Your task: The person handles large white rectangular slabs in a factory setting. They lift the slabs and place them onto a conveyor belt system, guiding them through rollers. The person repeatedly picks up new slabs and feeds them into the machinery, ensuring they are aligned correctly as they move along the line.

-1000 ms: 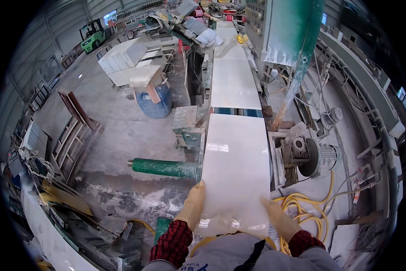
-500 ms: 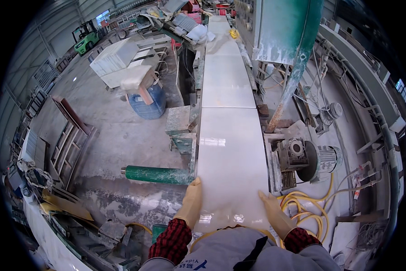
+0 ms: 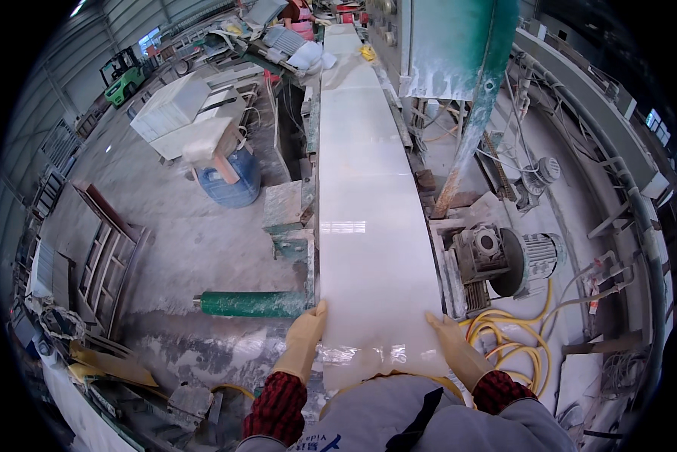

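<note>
Slab (image 3: 372,226) has advanced since a second ago; left hand (image 3: 304,343), right hand (image 3: 459,350) flat against its edges, pushing.

White stone slab (image 3: 372,226) — polished, glossy, smooth, with window glare beyond the fingertips. Both hands, left hand (image 3: 306,343) and right hand (image 3: 459,350), wear pale matt rubber-like gloves; cuffs are checked red cloth. Left of the left fingers, a green roller (image 3: 252,303) — matt, dust-coated. Concrete floor (image 3: 180,226) rough, grey, dusty.
</note>
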### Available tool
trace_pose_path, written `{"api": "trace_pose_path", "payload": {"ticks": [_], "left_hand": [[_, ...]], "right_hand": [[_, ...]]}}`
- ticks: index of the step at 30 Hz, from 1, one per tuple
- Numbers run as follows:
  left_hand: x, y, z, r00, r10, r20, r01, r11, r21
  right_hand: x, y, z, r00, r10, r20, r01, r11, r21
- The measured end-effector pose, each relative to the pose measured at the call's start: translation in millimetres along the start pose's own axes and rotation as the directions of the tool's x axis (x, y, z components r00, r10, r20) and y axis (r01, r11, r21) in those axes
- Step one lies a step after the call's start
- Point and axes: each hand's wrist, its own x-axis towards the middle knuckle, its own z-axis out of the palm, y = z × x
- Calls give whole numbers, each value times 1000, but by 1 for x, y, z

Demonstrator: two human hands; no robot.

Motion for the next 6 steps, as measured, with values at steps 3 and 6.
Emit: {"api": "trace_pose_path", "payload": {"ticks": [3,6], "left_hand": [[16,-43,9,997,16,80,-7,993,-117],[8,-59,20,987,45,152,17,923,-385]], "right_hand": [[-2,-10,-4,995,26,100,-37,994,103],[28,22,-21,902,-363,235,429,819,-381]]}}
